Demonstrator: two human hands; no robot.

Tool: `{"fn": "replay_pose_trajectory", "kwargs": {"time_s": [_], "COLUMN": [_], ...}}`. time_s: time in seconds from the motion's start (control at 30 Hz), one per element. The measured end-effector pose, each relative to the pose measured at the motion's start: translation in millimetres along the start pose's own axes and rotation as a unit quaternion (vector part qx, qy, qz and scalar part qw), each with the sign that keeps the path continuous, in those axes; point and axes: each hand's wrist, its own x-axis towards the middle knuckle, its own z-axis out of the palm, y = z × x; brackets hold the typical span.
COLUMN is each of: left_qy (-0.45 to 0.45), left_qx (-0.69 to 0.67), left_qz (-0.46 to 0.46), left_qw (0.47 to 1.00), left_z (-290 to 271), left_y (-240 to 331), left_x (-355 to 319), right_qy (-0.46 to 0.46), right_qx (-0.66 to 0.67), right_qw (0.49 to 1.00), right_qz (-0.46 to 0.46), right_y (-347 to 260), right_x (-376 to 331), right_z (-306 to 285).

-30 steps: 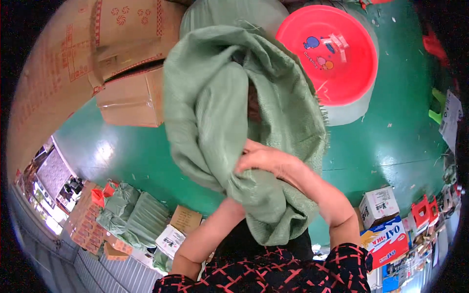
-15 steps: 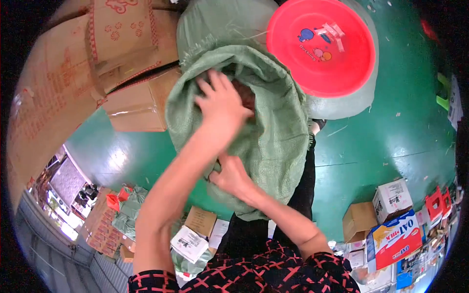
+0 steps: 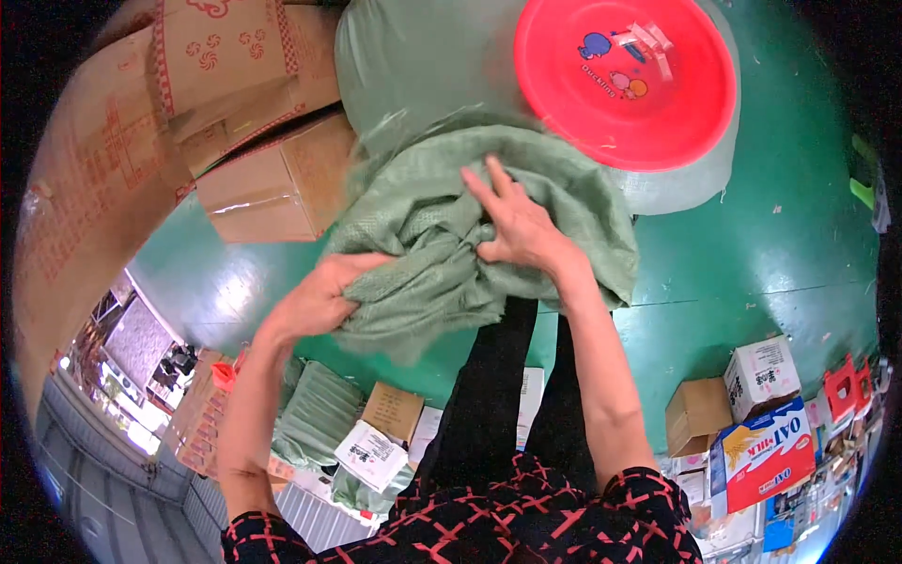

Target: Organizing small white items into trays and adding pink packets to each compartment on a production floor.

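A green woven sack [image 3: 564, 188] is bunched up in front of me, its mouth folded over and twisted in the middle. My left hand [image 3: 324, 293] is closed round a gathered fold of the sack at its left side. On the right, my right hand [image 3: 526, 230] lies against the crumpled cloth, fingers stretched out and thumb apart. Whatever the sack contains is hidden by the folds. Just beyond it, a red plastic basin [image 3: 564, 94] with small pale pieces inside rests on a pale full sack [image 3: 672, 193].
Large cardboard boxes [image 3: 254, 193] stack up at the left, close to the sack. Another bulky green sack [image 3: 413, 66] stands behind. Open cartons and a red-and-blue box [image 3: 775, 461] sit at the lower right. Wrapped green bundles [image 3: 315, 414] lie at the lower left.
The sack's open mouth, with reddish-brown contents showing, is now folded over. My left hand has come out and moved left to grip the cloth; my right hand has let go and moved up and right.
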Motion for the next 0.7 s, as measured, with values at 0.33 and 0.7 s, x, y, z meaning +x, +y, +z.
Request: {"fn": "replay_pose_trajectory", "kwargs": {"time_s": [0.33,0.7], "left_qy": [0.464,0.417], "left_qx": [-0.55,-0.756], "left_qz": [-0.062,-0.147], "left_qw": [0.691,0.482], "left_z": [66.3,159.4], "left_y": [-25.4,9.1], "left_x": [-15.8,9.8], "right_qy": [0.036,-0.025], "right_qx": [0.103,0.257], "right_qw": [0.993,0.966], "right_qz": [-0.035,0.003], "right_y": [-15.3,-30.3], "right_x": [-36.8,-116.5], "right_z": [-4.3,16.7]}}
